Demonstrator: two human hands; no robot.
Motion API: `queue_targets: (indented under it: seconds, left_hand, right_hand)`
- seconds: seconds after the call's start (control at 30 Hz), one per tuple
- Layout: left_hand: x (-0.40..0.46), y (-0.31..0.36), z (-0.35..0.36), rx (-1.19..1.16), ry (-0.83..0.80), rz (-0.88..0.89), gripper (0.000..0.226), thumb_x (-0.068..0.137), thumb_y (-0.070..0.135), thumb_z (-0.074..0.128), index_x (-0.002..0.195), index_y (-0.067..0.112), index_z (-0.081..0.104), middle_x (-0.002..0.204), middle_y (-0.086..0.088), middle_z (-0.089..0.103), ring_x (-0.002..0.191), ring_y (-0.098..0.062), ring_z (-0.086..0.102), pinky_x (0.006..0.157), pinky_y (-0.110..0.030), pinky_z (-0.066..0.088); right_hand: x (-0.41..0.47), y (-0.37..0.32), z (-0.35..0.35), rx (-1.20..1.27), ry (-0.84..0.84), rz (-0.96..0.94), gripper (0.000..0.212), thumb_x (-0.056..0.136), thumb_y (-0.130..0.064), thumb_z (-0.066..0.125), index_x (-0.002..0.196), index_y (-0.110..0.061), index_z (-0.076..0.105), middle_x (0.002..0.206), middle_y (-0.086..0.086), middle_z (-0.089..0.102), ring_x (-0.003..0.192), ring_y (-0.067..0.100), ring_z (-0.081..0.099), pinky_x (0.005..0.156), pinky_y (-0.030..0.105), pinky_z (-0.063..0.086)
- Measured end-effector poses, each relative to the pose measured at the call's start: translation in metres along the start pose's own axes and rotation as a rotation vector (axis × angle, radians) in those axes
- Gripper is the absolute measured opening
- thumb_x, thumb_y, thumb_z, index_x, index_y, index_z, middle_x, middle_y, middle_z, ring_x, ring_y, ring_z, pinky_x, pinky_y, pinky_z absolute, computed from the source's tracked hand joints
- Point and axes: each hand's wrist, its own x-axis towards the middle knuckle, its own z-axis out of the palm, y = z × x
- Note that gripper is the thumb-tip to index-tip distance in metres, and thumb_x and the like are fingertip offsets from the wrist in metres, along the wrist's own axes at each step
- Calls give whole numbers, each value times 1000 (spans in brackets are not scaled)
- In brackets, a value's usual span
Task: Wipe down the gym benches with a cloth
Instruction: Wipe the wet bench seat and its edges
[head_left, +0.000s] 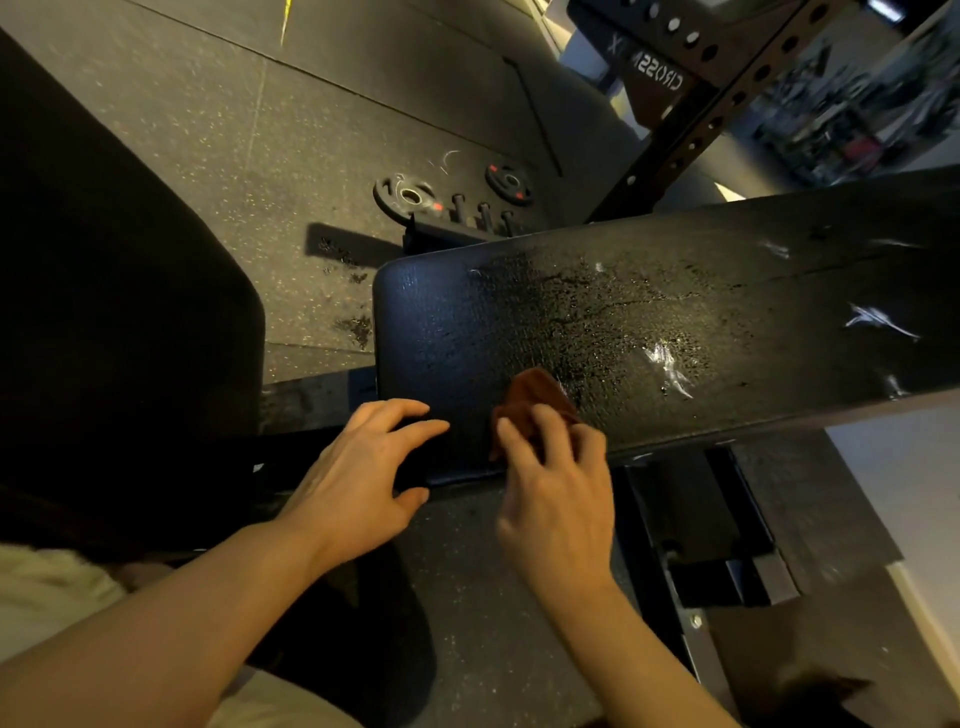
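Cloth (535, 400) under right fingers (545, 431)

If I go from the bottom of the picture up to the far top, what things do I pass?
Right hand → brown cloth → wet bench pad → weight plates on the floor → rack upright.

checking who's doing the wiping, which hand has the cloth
The right hand grips the brown cloth on the black bench pad. The left hand holds nothing; its spread fingers rest at the pad's near corner.
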Motion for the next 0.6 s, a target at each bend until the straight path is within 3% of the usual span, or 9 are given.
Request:
queue_targets:
  seconds: [0.03, 0.17, 0.27, 0.33, 0.4, 0.47, 0.5, 0.6]
  left_hand:
    - [2, 1, 1, 7, -8, 15, 73, 82, 30, 73, 145, 35, 36, 149, 15, 28, 140, -6, 16, 109, -20, 17]
    - [8, 13, 9, -1, -2, 71, 72, 83, 31, 72, 145, 32, 36, 149, 14, 28, 140, -4, 13, 108, -18, 13]
    - [10, 13, 11, 28, -11, 93, 74, 84, 31, 71, 147, 33, 33, 151, 14, 26, 141, -6, 12, 114, -26, 16]
    - [13, 14, 9, 44, -15, 125, 75, 81, 30, 74, 146, 31, 37, 150, 10, 30, 141, -11, 16, 117, -35, 24]
    - [15, 17, 8, 24, -9, 146, 74, 78, 28, 77, 144, 28, 42, 149, 7, 35, 140, -13, 20, 114, -42, 31]
    - [16, 19, 9, 22, -27, 160, 75, 79, 29, 75, 145, 29, 39, 150, 8, 31, 141, -12, 17, 115, -41, 29]
    - [16, 19, 10, 32, -38, 163, 76, 82, 30, 73, 147, 30, 35, 152, 9, 27, 142, -11, 13, 117, -38, 24]
    - [19, 18, 11, 55, -40, 162, 76, 86, 32, 68, 150, 33, 26, 156, 11, 18, 143, -11, 5, 114, -30, 17]
  right_hand:
    - [-1, -3, 0, 0, 5, 34, 68, 56, -23, 74, 123, -15, 63, 126, 13, 55, 98, 35, 44, 76, 41, 51]
    - [-13, -2, 5, -144, -1, -267, 65, 62, -30, 69, 125, -16, 62, 125, 12, 56, 99, 32, 44, 76, 39, 50]
    - [3, 23, -8, -108, 65, 6, 51, 70, -33, 60, 119, -23, 66, 120, 8, 59, 104, 30, 42, 82, 40, 36]
    - [7, 19, -9, -7, 115, 112, 46, 76, -28, 47, 117, -19, 67, 120, 11, 58, 110, 34, 40, 89, 45, 36]
    - [-2, 13, -2, 30, 83, -72, 48, 74, -24, 51, 118, -13, 66, 120, 14, 56, 110, 36, 38, 90, 47, 46]
    - [-3, 26, -2, 1, 59, -228, 51, 68, -20, 64, 119, -13, 66, 121, 14, 56, 109, 36, 38, 89, 46, 49]
    - [1, 37, -4, 0, 65, -191, 51, 69, -20, 65, 119, -16, 66, 123, 14, 56, 111, 36, 39, 89, 47, 48]
    - [13, 45, -6, 60, 169, 155, 42, 78, -23, 60, 119, -22, 66, 137, 12, 50, 129, 37, 33, 92, 50, 36]
